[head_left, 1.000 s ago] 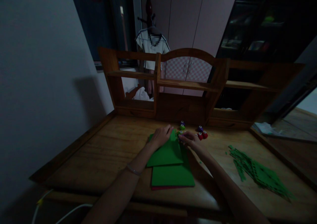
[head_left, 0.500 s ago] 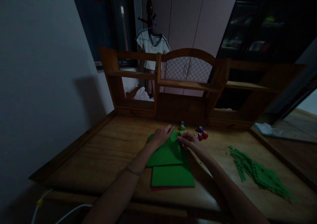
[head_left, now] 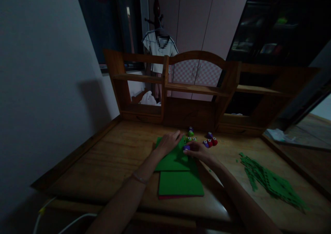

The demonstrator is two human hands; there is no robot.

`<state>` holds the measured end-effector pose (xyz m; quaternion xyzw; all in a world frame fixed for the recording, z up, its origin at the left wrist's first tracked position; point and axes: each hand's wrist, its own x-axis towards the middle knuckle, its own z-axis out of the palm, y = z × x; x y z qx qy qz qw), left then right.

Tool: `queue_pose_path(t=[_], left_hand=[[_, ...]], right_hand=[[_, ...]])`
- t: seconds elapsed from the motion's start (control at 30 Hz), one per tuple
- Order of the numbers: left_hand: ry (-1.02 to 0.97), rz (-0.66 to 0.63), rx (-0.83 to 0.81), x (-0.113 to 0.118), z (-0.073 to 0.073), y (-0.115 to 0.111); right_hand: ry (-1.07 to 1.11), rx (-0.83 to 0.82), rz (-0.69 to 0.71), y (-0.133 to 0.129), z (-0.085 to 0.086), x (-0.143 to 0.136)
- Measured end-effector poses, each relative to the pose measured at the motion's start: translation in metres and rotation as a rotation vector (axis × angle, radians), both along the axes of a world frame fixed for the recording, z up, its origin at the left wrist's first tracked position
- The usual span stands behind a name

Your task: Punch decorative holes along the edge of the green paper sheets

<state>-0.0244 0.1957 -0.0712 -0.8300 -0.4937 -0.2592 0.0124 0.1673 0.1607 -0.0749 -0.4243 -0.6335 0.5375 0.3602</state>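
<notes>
A green foam sheet (head_left: pixel 170 163) lies partly over a second green sheet (head_left: pixel 181 184), with a thin red edge showing under the lower one. My left hand (head_left: pixel 168 142) is on the upper sheet, its fingers closed together at the far edge; the thumb's grip is partly hidden. Between the thumb and fingers of my right hand (head_left: pixel 200 152) is a small purple toy figure with a white eye (head_left: pixel 186 147), held above the sheet's right side. Just beyond, green figures (head_left: pixel 190 133) stand close to both hands. Small green bits sit by the left fingertips.
Red and purple eyed figures (head_left: pixel 209 142) cluster right of my right hand. Farther right lies a heap of punched green foam scraps (head_left: pixel 274 182). A wooden shelf unit (head_left: pixel 191 87) borders the back of the desk (head_left: pixel 108 158). White cables (head_left: pixel 77 222) hang at the front left.
The purple figure has come into clearer view in my right hand, over the upper sheet. That sheet has shifted slightly away from me. My left hand has barely moved.
</notes>
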Motion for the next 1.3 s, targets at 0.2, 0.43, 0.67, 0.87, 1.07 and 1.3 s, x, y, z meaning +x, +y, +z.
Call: queue_pose_path(t=[0.2, 0.43, 0.67, 0.87, 1.07, 1.3], left_hand=[[-0.016, -0.027, 0.042, 0.002, 0.003, -0.002], [0.062, -0.006, 0.04, 0.003, 0.005, -0.005], [0.091, 0.008, -0.022, 0.002, 0.01, -0.008], [0.08, 0.022, -0.037, 0.004, 0.01, -0.009], [0.063, 0.027, -0.037, 0.006, 0.009, -0.01], [0.077, 0.016, 0.002, 0.007, 0.006, -0.008]], right_hand=[[0.031, -0.034, -0.007, 0.002, -0.006, 0.002], [0.046, -0.023, 0.007, 0.008, -0.016, 0.004], [0.04, -0.052, -0.001, 0.005, -0.009, 0.003], [0.024, -0.076, -0.021, 0.001, -0.002, 0.0], [0.023, -0.067, -0.034, -0.001, 0.0, -0.002], [0.0, -0.1, -0.037, -0.005, 0.008, -0.003]])
